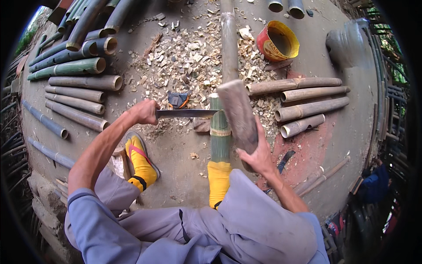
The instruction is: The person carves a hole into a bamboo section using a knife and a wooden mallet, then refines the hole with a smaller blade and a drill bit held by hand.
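Observation:
My left hand (147, 111) is closed around the handle of a long machete (187, 113), its dark blade pointing right. The far part of the blade lies across a green bamboo piece (220, 145) between my legs. In my right hand (259, 153) is a thick, worn wooden block (238, 115), tilted over the bamboo just right of the blade. The block hides part of the bamboo's right side and possibly the blade tip. My foot in a yellow sock (219, 178) is at the bamboo's near end.
Wood chips (189, 57) cover the ground ahead, around a long bamboo pole (228, 48). A tape measure (178, 100) lies beyond the blade. Cut bamboo lengths lie left (74, 93) and right (312, 108). A red and yellow bucket (266, 44) stands at the far right.

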